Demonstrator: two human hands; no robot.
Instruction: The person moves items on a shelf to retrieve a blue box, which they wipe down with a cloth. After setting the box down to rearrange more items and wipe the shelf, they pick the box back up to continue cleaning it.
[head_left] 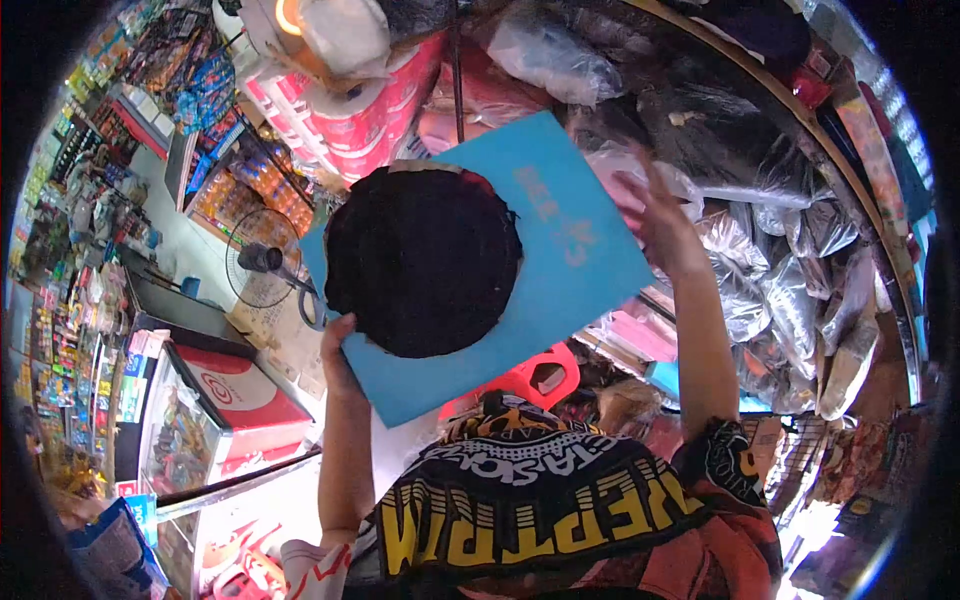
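Gripped at both ends, a blue board [560, 260] with a round black disc [422, 262] across its front sat at the centre of the view, tilted with its far corner toward 12 o'clock. At 7 o'clock of the board, the left hand [340, 350] pinched its lower edge, thumb over the front. At 3 o'clock the right hand [660, 225] clasped the board's side edge, fingers spread over it. Clear plastic bags [790, 260] hung at 3 o'clock, a small fan [262, 262] stood at 9 o'clock, and a red stool [535, 378] lay just under the board at 6 o'clock.
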